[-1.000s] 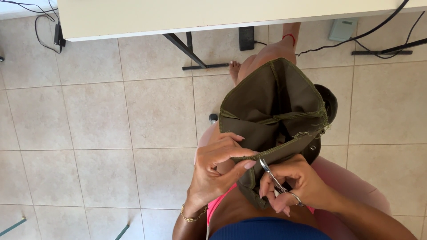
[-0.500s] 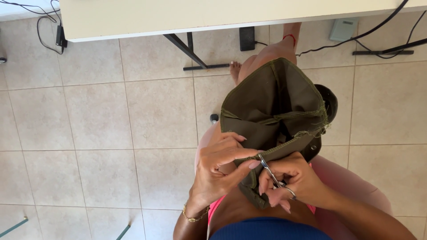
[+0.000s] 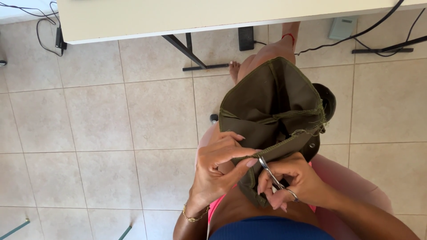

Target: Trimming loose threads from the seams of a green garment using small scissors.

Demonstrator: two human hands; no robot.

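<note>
The left hand (image 3: 220,166) is curling its fingers and pressing thumb against forefinger in a pinch. The right hand (image 3: 291,180) is closing its fingers together just beside it on the right. Both forearms are reaching in from the near edge.

left hand (image 3: 220,166) pinches olive fabric (image 3: 271,111); right hand (image 3: 293,182) holds small scissors (image 3: 269,173).

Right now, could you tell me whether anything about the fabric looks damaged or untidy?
Yes: the olive-green fabric has loose, frayed threads along its right edge. The left hand pinches the stitched hem where the right hand holds small scissors.
</note>
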